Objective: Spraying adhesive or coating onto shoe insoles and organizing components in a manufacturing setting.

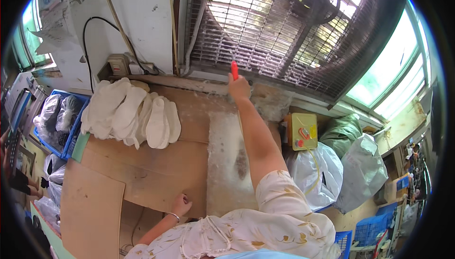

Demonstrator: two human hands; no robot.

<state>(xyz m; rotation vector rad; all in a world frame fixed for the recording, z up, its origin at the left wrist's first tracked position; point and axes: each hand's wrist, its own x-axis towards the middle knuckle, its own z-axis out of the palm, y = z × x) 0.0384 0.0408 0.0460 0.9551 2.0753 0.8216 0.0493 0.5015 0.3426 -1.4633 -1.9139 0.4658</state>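
My right hand (240, 89) is stretched out to the far edge of the table, below the fan grille. Its fingers are wrapped around a slim red object (234, 71), whose lower part is hidden in the grip. Close to my body, my left hand (181, 205) rests loosely curled on the brown cardboard (151, 171), and nothing shows in it. A pile of white shoe insoles (124, 112) lies on the cardboard at the far left. A pale, worn sheet (222, 164) with a dark stain lies under my right forearm.
A large fan behind a wire grille (246, 27) fills the far wall. To the right stand a yellow metal can (304, 132) with a hose, and stuffed white bags (362, 173). A blue crate (61, 124) of bagged items sits at the left, below a wall socket box (118, 64).
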